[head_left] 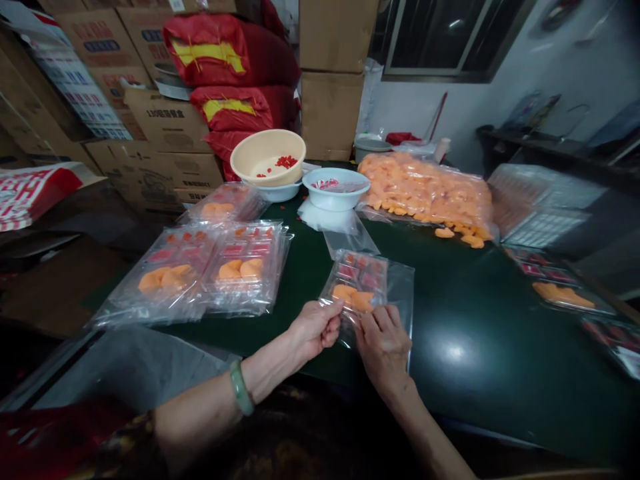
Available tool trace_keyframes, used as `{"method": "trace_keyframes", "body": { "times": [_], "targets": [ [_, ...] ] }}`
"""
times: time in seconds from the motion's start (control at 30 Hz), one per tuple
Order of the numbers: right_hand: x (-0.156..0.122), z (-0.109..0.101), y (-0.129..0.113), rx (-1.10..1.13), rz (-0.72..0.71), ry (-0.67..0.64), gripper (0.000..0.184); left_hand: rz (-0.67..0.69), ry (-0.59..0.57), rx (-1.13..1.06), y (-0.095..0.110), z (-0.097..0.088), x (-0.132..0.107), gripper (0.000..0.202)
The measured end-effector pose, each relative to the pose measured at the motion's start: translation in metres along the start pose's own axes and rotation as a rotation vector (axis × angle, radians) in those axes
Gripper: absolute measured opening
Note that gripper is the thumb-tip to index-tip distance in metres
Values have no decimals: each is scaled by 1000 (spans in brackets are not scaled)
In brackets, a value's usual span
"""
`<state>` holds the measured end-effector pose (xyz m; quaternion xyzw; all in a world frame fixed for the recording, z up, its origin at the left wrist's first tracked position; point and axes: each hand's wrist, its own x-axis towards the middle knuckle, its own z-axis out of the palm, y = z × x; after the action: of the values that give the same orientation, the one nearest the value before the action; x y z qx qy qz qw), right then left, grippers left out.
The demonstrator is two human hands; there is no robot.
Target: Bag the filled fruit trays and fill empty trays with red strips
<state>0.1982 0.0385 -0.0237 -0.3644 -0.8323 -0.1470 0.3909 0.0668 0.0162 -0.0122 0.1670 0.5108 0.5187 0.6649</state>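
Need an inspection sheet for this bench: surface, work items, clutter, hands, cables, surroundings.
Surface: dark green tabletop, glare spot toward the right.
Work items: clear packet showing orange pieces and red contents; similar packets stacked at left.
Clutter: large clear bag of orange pieces, a few lying at its near corner; cream basin with red bits; pale blue basin.
Hands: left hand and right hand grip the clear packet's near side.
Cables: nothing seen.
Surroundings: cardboard boxes, red sacks, window.
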Motion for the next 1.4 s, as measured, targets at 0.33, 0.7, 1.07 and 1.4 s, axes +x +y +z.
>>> {"method": "trace_keyframes", "body": {
  "times": [0.33, 0.7, 1.07, 1.4],
  "targets": [
    [-31, -36, 22, 678, 468, -330, 20, -21, -441, 242, 11, -40, -7, 38],
    [-19, -58, 9, 1625, 1466, -481, 38, 7, -649, -81, 6, -36, -28, 33],
    [112, 19, -69, 1591, 890, -674, 45, 424, 108, -221, 69, -78, -105, 33],
    [137, 61, -98, 631, 428, -689, 53, 91, 193, 59, 51, -93, -144, 24]
  ]
}}
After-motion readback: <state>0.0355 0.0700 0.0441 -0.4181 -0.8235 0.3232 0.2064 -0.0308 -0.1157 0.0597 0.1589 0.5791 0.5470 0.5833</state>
